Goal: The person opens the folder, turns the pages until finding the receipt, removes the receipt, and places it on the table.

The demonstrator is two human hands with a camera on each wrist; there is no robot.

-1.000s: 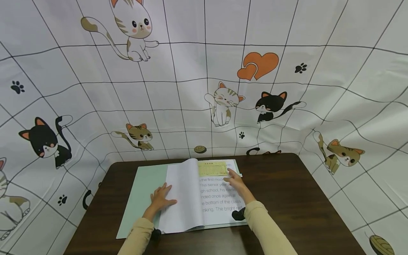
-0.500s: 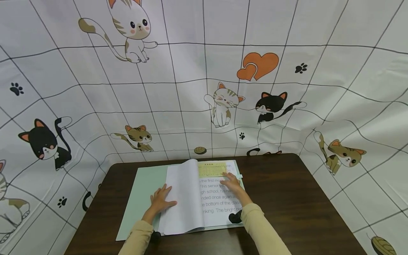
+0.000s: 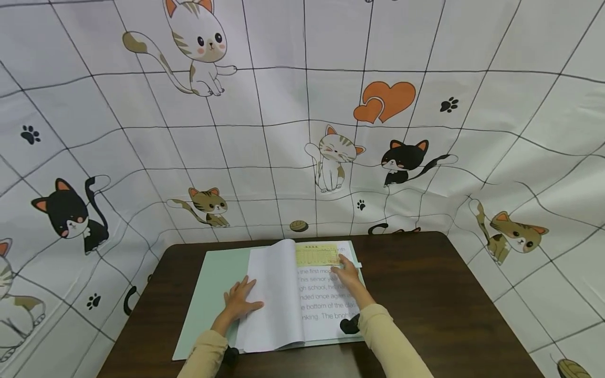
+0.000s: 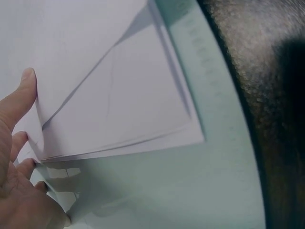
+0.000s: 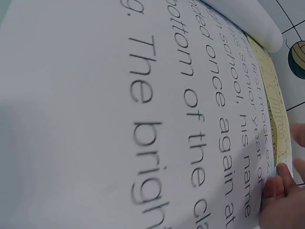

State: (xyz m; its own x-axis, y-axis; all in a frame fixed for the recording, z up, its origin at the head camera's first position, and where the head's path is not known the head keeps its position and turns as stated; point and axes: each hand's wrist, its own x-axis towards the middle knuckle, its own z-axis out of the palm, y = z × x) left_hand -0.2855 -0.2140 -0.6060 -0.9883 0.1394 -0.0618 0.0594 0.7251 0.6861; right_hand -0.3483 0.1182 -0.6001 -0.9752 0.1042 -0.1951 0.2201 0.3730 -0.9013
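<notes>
A pale green folder lies spread on the table, its white sheets curled over to the left. My left hand rests with spread fingers across their left edge; in the left wrist view its thumb lies on the paper and the other fingers reach past the edge. On the right lies a page with large print, and a yellow printed slip covers its top. My right hand is at the slip's right end, fingers relaxed; in the right wrist view its fingertips are right at the slip's corner.
The dark wooden table extends on both sides of the folder. A small tab sticks out from the folder's right edge. White cloth with cat drawings hangs behind and around the table.
My right hand slid slightly left and back toward me, then returned to the slip's right end. The left hand stays in place on the sheets. The head view has shifted a little.
</notes>
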